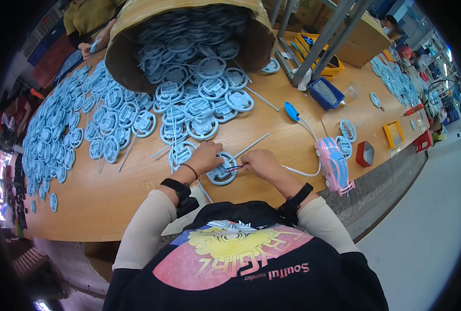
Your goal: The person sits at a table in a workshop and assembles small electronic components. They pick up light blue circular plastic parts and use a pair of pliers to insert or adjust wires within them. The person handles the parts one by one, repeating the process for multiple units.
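Both hands work at the near edge of the wooden counter (pixel 272 135), just in front of the person's chest. Left hand (pixel 205 158) lies palm-down on the left rim of a round light-blue plastic part (pixel 222 173), fingers pressed together & curled over it, holding it flat. Right hand (pixel 261 163) sits at the part's right edge; its fingers are closed in a pinch on thin red & dark wires (pixel 234 168) that run into the part's middle. Part itself rests flat on the counter between the two hands, touching both.

Each wrist wears a black strap; pale sleeves cover the forearms.

Just left of the left hand lies another blue disc (pixel 181 153) w/ pale plastic rods (pixel 251 146) crossing it. Behind, a big cardboard drum (pixel 132 31) lies tipped on its side, spilling a heap of the same blue parts (pixel 199 98) toward the hands. More of them spread in rows across the counter's left side (pixel 75 124).

Right of the right hand, near but apart: a pink toy car (pixel 335 165) w/ a white cable leading back to a blue oval piece (pixel 291 111). Further right a small red box (pixel 365 153), a yellow tray (pixel 393 133), a blue bin of small grey bits (pixel 326 93). A grey metal frame (pixel 323 39) stands behind. At top left another person's hand (pixel 88 47) is at the counter's far edge.
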The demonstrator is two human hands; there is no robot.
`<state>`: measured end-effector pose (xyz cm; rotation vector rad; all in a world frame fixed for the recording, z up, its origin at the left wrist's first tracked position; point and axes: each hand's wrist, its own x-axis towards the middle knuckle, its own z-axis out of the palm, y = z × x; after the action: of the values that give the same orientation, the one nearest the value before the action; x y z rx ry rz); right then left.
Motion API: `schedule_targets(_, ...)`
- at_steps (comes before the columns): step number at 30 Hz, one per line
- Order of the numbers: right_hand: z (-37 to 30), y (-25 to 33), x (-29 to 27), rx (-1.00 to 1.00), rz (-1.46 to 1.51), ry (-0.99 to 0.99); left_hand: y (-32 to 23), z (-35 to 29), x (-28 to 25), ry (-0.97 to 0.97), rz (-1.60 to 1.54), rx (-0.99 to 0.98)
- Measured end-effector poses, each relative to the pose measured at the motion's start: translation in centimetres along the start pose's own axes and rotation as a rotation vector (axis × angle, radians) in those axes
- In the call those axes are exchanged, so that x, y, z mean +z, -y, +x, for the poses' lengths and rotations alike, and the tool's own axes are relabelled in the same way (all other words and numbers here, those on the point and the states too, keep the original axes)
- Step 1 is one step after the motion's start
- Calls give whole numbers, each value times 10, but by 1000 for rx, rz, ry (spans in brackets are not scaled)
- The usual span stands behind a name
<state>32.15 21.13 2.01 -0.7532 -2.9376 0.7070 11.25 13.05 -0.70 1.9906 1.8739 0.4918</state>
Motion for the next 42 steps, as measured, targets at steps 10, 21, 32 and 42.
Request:
schedule_targets(10,-14,12,-1,64,109,-96,10,-14,-17,489,-790,-555)
schedule_targets(21,-10,22,-17,-13,314,-214,-8,-58,-26,-5,-1449,-599)
schedule_targets(32,-8,43,-40,-46,292,-239,-23,-65,-42,-192,-1518,-526)
schedule_targets(42,-5,51,-44,-155,294,-276,-29,-68,-44,-163,-1602,-383)
